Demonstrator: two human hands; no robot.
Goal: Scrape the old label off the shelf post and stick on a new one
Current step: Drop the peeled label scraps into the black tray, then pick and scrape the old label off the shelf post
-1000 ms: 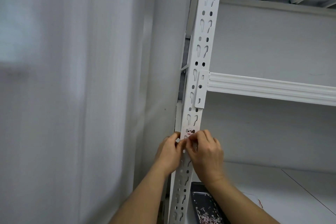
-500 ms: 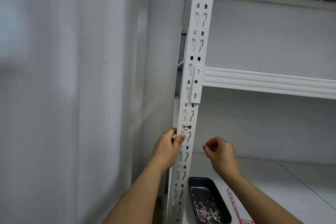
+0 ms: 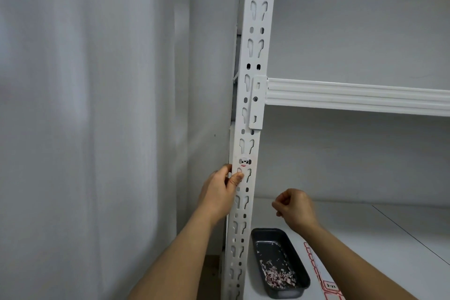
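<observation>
The white slotted shelf post (image 3: 253,95) runs up the middle of the view, and the remnant of the old label (image 3: 244,162) sits on its front face, a pale patch with torn black and red marks, just below a pair of keyhole slots and well beneath the bracket where the shelf beam (image 3: 353,96) joins the post. The left hand (image 3: 220,191) grips the post just below that remnant: its thumb lies across the front face, touching the lower edge of the pale patch, while the other fingers (image 3: 225,168) curl round the post's left edge. The right hand (image 3: 293,209) hangs in the air to the right of the post, apart from it and lower than the label, its fingers curled in with thumb and forefinger pressed together; whether they pinch a scrap cannot be told. On the shelf board (image 3: 379,238) below it, a dark tray (image 3: 280,263) stands beside the post's foot, holding pinkish-white scrapings, and a sheet of red-bordered labels (image 3: 323,277) lies just right of the tray.
</observation>
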